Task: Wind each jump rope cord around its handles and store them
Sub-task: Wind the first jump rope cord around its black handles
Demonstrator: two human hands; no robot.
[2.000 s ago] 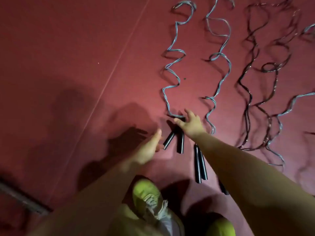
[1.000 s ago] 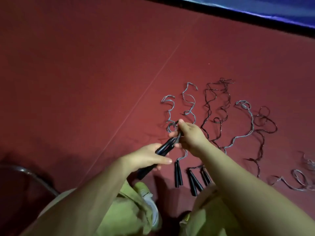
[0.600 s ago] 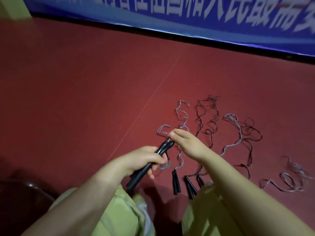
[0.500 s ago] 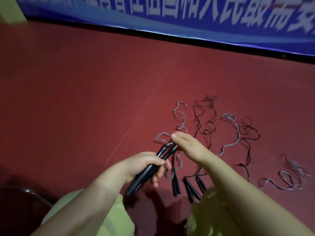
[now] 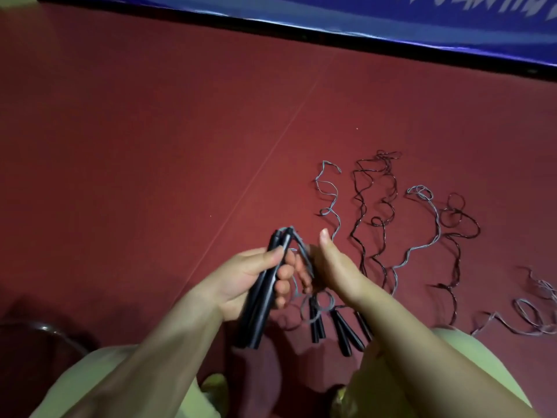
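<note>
Handles [image 5: 265,282] gripped, cord [image 5: 303,251] pulled

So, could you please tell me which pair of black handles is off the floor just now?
The pair of handles gripped in the left hand, side by side. The other handle pairs lie on the red floor.

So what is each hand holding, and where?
The left hand grips the two black handles around their middle. The right hand seems to hold the grey cord just below the handle tops, but its fingers are hidden.
</note>
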